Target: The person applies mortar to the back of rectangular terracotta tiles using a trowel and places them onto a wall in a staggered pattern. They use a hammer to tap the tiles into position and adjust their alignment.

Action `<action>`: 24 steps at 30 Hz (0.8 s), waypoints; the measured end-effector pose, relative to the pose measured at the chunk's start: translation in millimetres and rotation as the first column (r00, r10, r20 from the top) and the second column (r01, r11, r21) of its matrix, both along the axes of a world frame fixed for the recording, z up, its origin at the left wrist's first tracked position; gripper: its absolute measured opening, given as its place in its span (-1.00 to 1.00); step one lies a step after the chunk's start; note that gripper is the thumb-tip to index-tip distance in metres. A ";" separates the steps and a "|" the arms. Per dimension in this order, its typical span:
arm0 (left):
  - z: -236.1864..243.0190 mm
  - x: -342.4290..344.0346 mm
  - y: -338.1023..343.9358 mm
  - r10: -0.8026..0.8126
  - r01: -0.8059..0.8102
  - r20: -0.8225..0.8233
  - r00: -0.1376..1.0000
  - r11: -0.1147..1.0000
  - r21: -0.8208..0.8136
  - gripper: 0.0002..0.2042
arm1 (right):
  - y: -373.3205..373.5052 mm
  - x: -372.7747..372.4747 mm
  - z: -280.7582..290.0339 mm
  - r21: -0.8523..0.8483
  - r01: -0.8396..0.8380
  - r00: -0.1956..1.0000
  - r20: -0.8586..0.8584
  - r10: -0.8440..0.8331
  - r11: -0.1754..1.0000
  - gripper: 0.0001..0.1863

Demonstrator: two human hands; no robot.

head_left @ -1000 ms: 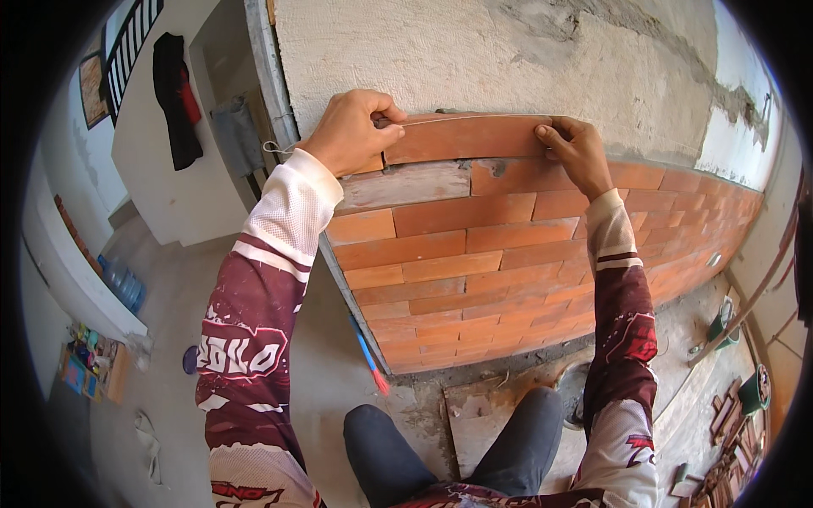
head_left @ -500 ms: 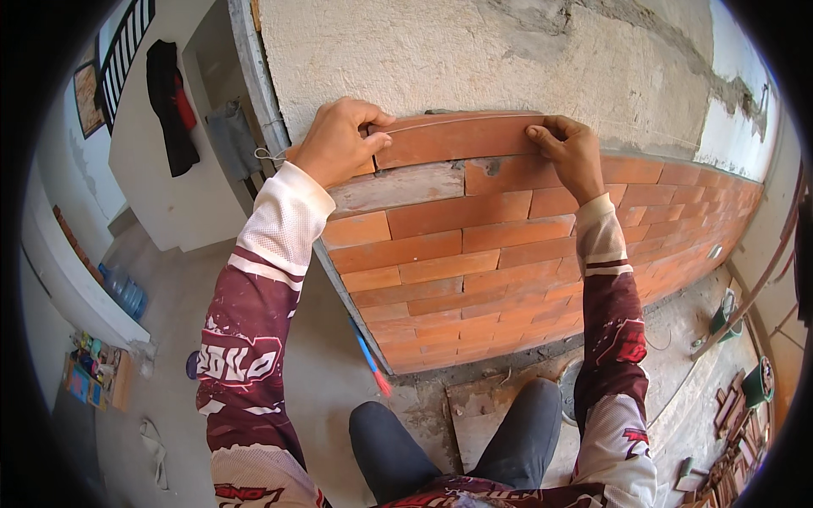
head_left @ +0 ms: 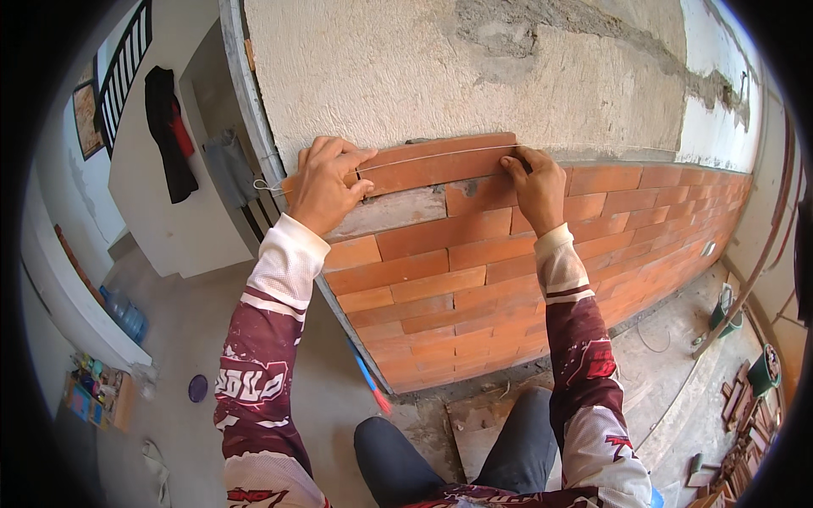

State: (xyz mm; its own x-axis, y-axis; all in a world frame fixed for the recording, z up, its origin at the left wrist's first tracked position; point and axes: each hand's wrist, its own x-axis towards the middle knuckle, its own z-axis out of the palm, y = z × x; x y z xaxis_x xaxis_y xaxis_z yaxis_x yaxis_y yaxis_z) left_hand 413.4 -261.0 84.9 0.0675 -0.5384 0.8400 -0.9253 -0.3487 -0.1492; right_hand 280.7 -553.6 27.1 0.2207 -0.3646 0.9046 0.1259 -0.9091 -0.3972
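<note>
A long reddish-brown brick tile (head_left: 440,163) sits against the wall on top of the tiled courses, its right end slightly higher than its left. My left hand (head_left: 326,182) is at its left end, fingers above and thumb below, partly covering a short orange end tile at the wall's corner. With thumb and fingers closed, my right hand (head_left: 539,190) grips the tile's right end. A thin white string (head_left: 415,158) runs across the tile's face and on to the right along the wall. Under the tile lies a pale, mortar-smeared tile (head_left: 394,211).
Rough grey plaster (head_left: 381,68) covers the wall above. A blue-handled brush with red bristles (head_left: 370,378) leans at the wall's lower corner. Right, on the floor, are a green bucket (head_left: 765,371) and stacked tiles (head_left: 745,432). A water bottle (head_left: 124,315) stands left.
The view has shifted, so the wall and hands sit lower in the picture. Both hands stay at the tile's ends; the tile now looks more tilted, and my left fingers are more spread.
</note>
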 end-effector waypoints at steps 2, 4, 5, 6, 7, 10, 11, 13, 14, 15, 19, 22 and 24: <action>-1.0 -0.6 0.9 0.009 -0.009 0.015 1.000 1.000 0.012 -0.60 | -0.7 -0.1 -2.2 0.012 -0.022 1.000 0.014 0.022 1.000 -0.67; -1.9 1.8 0.3 0.003 -0.003 0.018 1.000 1.000 0.021 -0.59 | -1.1 -1.0 -4.3 0.017 -0.028 1.000 0.010 0.028 0.999 -0.67; -3.4 3.0 0.2 -0.004 0.004 0.004 1.000 1.000 -0.007 -0.58 | -1.1 -2.4 -3.6 0.018 -0.024 1.000 -0.001 0.024 1.000 -0.68; -4.1 5.1 -0.5 -0.011 0.011 -0.009 1.000 0.999 -0.035 -0.58 | -1.6 -3.3 -3.6 0.020 -0.019 1.000 -0.012 0.019 1.000 -0.68; -5.0 6.4 -0.8 -0.019 0.018 -0.021 1.000 0.998 -0.064 -0.57 | -3.2 -3.0 -5.2 0.042 -0.033 0.999 -0.023 0.034 0.999 -0.69; -4.4 7.6 5.1 0.029 -0.029 0.011 1.000 0.999 -0.029 -0.56 | -7.5 -1.1 -5.3 0.066 -0.063 0.997 -0.034 0.065 0.996 -0.71; -3.5 8.9 4.9 0.031 -0.029 0.047 0.998 0.999 -0.031 -0.55 | -8.3 -0.9 -6.1 0.055 -0.061 0.997 -0.036 0.063 0.997 -0.71; -2.8 6.3 7.8 0.079 -0.079 0.064 0.995 0.997 -0.009 -0.55 | -9.1 0.3 -4.8 0.044 -0.074 0.997 -0.024 0.075 0.996 -0.69; -4.3 5.2 7.8 0.100 -0.101 0.066 0.993 0.995 0.004 -0.54 | -7.4 0.9 -5.8 0.048 -0.088 0.996 -0.018 0.089 0.995 -0.68; -3.2 5.3 6.8 0.095 -0.096 0.083 0.992 0.995 0.009 -0.55 | -5.8 1.1 -6.4 0.052 -0.101 0.995 -0.011 0.102 0.994 -0.67; -1.3 5.6 6.8 0.096 -0.101 0.137 0.986 0.995 0.029 -0.56 | -2.0 -4.4 -2.9 -0.033 -0.029 0.997 -0.073 0.026 0.999 -0.68; -2.1 13.7 0.5 0.087 -0.100 0.194 0.977 0.993 0.057 -0.57 | -17.2 -6.8 -7.7 -0.042 -0.094 0.994 -0.065 0.091 0.995 -0.69; 3.1 21.0 15.2 0.097 -0.119 0.223 0.970 0.989 0.087 -0.58 | -11.4 -23.0 -19.3 0.031 -0.245 0.969 0.050 0.244 0.969 -0.68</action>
